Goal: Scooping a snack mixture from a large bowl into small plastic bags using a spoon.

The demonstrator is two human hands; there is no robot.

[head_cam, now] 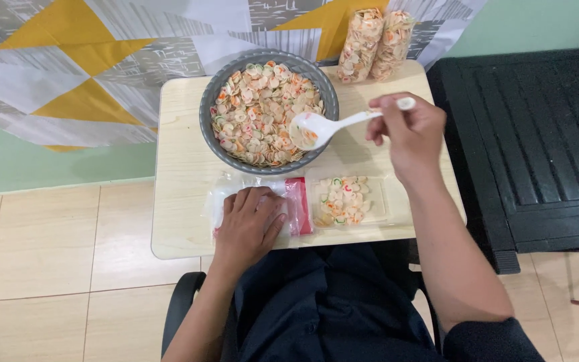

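Note:
A grey bowl (212, 107) full of small pale, orange and green crackers stands at the back of a small light wooden table (182, 167). My right hand (407, 131) grips a white spoon (323, 127) whose scoop hangs over the bowl's near right rim with a few crackers in it. My left hand (249, 224) lies flat on a stack of clear plastic bags (219, 198) with a red strip. To the right of that hand lies a clear bag (346, 201) with a small heap of crackers in it.
Two filled, upright cracker bags (373, 43) stand at the table's back right. A black slatted bench (537, 147) sits to the right. A patterned grey, yellow and white cloth (82, 74) hangs behind. Tiled floor lies to the left.

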